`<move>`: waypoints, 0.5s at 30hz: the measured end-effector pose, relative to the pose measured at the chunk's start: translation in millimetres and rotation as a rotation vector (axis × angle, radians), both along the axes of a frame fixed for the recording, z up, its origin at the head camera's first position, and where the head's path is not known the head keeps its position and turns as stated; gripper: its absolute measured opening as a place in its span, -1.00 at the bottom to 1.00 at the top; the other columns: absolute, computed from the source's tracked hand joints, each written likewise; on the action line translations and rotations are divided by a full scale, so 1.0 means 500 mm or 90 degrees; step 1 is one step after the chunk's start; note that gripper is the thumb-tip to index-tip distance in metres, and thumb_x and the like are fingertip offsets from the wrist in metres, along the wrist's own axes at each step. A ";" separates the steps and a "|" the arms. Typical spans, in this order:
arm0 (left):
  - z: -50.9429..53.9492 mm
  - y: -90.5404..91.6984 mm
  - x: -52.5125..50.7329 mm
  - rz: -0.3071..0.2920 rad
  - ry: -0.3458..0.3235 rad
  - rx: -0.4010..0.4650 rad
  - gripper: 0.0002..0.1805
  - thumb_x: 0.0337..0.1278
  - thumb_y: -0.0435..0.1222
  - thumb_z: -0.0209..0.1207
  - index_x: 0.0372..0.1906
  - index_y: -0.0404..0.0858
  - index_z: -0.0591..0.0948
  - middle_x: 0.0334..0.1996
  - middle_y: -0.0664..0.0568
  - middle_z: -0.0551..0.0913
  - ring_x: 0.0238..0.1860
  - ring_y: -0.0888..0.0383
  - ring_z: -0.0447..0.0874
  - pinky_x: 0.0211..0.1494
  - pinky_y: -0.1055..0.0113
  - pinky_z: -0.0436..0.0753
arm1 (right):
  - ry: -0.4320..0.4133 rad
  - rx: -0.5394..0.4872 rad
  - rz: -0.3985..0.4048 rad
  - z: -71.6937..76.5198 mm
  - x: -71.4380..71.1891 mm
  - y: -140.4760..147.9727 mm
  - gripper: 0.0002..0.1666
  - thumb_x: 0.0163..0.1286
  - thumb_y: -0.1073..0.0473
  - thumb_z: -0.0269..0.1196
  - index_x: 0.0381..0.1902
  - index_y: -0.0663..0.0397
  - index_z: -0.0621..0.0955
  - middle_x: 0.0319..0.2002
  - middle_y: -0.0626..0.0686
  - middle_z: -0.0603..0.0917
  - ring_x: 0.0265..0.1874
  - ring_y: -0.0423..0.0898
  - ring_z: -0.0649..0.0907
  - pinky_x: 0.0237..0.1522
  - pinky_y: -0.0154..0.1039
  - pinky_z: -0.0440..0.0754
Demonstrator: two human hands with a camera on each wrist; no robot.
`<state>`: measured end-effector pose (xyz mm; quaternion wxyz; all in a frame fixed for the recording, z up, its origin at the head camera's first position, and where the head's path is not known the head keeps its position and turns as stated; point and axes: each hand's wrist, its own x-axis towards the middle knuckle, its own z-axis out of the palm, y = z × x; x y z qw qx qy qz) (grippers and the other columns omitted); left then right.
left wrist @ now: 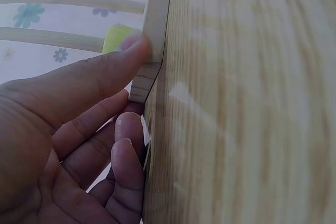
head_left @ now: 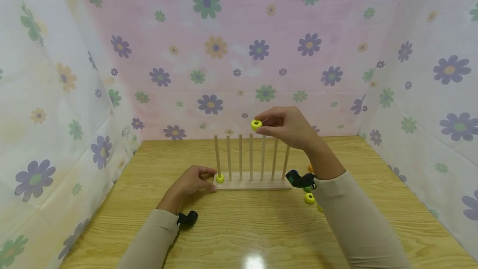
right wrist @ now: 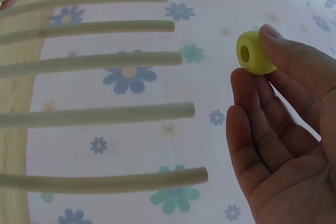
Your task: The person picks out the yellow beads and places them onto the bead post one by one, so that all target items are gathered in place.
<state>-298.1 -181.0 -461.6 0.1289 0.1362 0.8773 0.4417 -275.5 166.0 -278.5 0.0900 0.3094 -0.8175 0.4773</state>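
Observation:
A wooden peg rack (head_left: 252,183) with several upright dowels stands on the table. Around the foot of its leftmost dowel sits a yellow bead (head_left: 220,178). My left hand (head_left: 193,181) holds the left end of the rack's base; in the left wrist view the thumb (left wrist: 118,64) lies on one face and fingers reach round the end. Above the dowel tops, my right hand (head_left: 289,128) pinches a second yellow bead (head_left: 256,125) between thumb and fingers. The right wrist view shows this bead (right wrist: 253,53) apart from the dowel tips, its hole facing them.
Right of the rack, partly behind my right forearm, lie loose beads: a yellow one (head_left: 309,198), a green one (head_left: 307,189) and an orange one (head_left: 310,168) among them. Flowered cloth (head_left: 239,53) hangs behind the wood-grain table (head_left: 231,227) and along both sides.

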 end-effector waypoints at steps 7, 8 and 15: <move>0.001 -0.001 0.001 -0.012 -0.011 0.017 -0.38 0.05 -0.26 0.55 0.29 -0.10 0.67 0.29 -0.06 0.64 -0.14 0.15 0.76 0.18 0.05 0.67 | -0.001 0.009 0.010 -0.005 -0.006 -0.025 -0.64 0.34 0.10 0.49 0.08 -0.08 0.77 -0.12 0.00 0.79 -0.19 -0.09 0.79 -0.12 -0.23 0.77; 0.000 -0.001 0.000 -0.013 -0.009 0.017 -0.38 0.06 -0.26 0.55 0.29 -0.11 0.67 0.29 -0.06 0.64 -0.15 0.15 0.76 0.18 0.04 0.67 | 0.001 0.009 0.011 -0.005 -0.007 -0.028 -0.65 0.33 0.10 0.49 0.08 -0.08 0.77 -0.12 0.00 0.79 -0.19 -0.10 0.79 -0.11 -0.24 0.77; -0.001 0.000 -0.001 -0.009 -0.012 0.013 -0.37 0.05 -0.24 0.55 0.29 -0.06 0.67 0.29 -0.02 0.64 -0.13 0.15 0.75 0.20 0.03 0.66 | 0.001 0.015 0.029 -0.001 -0.008 -0.051 -0.64 0.35 0.08 0.48 0.09 -0.06 0.77 -0.08 -0.01 0.78 -0.16 -0.10 0.79 -0.09 -0.23 0.77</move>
